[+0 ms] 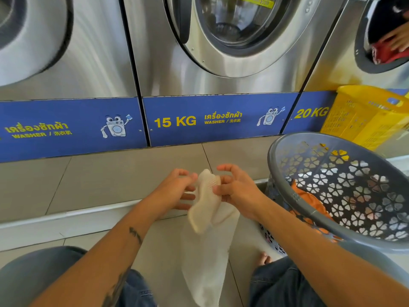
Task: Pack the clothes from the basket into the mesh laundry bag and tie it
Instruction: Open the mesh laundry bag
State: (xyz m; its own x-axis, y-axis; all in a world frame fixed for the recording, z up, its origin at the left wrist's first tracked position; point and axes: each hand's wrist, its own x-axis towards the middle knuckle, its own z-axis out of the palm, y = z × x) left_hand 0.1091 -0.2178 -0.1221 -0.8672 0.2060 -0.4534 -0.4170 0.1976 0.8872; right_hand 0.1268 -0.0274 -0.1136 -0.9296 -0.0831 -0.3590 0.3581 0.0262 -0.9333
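Note:
A white mesh laundry bag hangs in front of me, its top bunched between both hands and its body falling toward the floor between my knees. My left hand pinches the bag's top from the left, its other fingers spread. My right hand grips the top from the right with curled fingers. A grey plastic basket with flower-shaped holes stands tilted at my right, and orange clothes lie inside it.
A row of steel washers with a blue base strip stands ahead. A yellow basket leans by the right washer, where another person's hand reaches into the drum. Tiled floor lies between me and the machines.

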